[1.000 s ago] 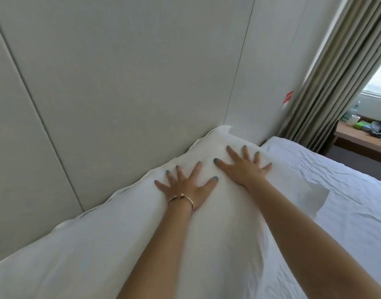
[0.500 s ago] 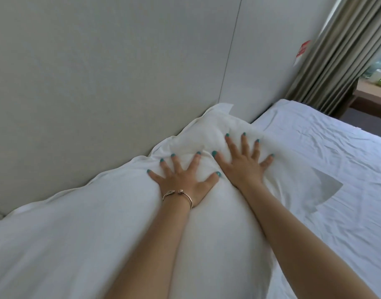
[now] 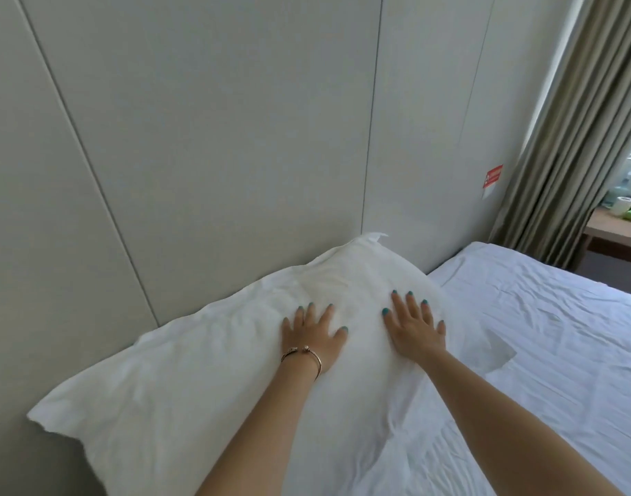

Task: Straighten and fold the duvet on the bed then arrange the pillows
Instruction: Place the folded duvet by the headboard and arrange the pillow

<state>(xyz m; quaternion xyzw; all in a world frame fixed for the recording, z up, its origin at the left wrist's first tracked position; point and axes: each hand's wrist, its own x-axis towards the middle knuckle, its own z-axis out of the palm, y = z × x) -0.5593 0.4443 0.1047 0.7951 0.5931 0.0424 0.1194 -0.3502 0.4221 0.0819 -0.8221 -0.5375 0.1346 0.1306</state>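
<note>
Pressing flat on the white pillow, both hands lie palm-down with fingers straight and slightly spread, grasping nothing. Left hand rests on the pillow's upper face; a thin metal bangle circles its wrist. Right hand rests just beside it, near the pillow's far end, the two apart with a strip of pillowcase between the thumbs. Pillow extends under and beyond both hands, its long back edge against the pale panelled headboard wall ahead of the fingertips. To the right of the right hand, creased white bedding covers the mattress; whether this is sheet or duvet cannot be told. Farther right, beyond that hand, hang beige curtains; a wooden desk with small items stands past them.
</note>
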